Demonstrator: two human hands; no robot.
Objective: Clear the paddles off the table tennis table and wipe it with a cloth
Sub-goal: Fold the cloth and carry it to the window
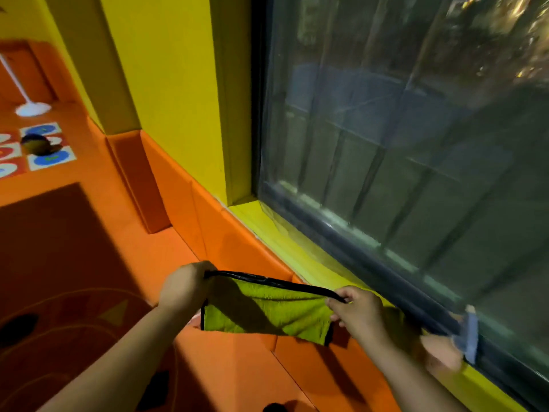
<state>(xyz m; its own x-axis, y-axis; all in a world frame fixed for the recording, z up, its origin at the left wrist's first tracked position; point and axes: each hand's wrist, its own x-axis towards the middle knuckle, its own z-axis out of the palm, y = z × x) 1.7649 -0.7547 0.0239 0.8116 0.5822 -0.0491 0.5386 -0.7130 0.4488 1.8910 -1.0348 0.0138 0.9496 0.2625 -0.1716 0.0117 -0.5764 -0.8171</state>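
Gripped in fisted left hand (pixel 187 288): corner of lime-green, black-edged fabric cloth (pixel 267 313). Pinched by right hand (pixel 356 315): opposite corner.

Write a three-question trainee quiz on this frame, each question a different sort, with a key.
1. True or false: the left hand and the right hand both hold the cloth.
2. The cloth's edging is: A) black B) white C) red.
3. Fill in: the large dark pane right of the cloth is a ___.
Key: 1 true; 2 A; 3 window.
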